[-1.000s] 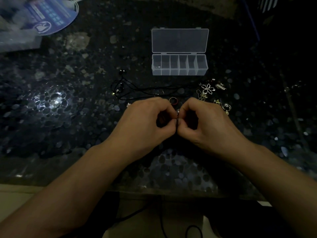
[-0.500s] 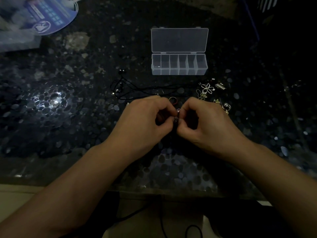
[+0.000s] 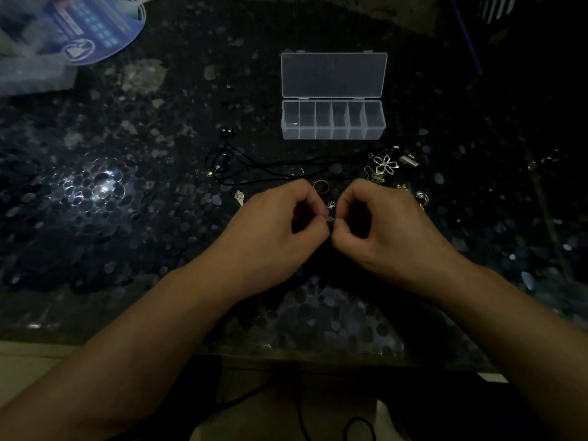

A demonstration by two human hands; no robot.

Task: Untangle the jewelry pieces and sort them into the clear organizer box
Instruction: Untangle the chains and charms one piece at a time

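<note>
Left hand (image 3: pixel 280 227) and right hand (image 3: pixel 381 224) curled fingertip to fingertip, pinching a small silver clasp piece (image 3: pixel 331 207) just nearer than the clear organizer box (image 3: pixel 333 120). Lid open. Flower pendant (image 3: pixel 385 163), black cord (image 3: pixel 254 167) and red ring (image 3: pixel 320 187) between box and hands, on the desk (image 3: pixel 127 218).

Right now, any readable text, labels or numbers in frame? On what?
None legible.
Round blue printed card, top left: a white logo and rows of print, too blurred to read.
Clear organizer box: no label visible.
Jewelry pieces: no visible markings.
</note>
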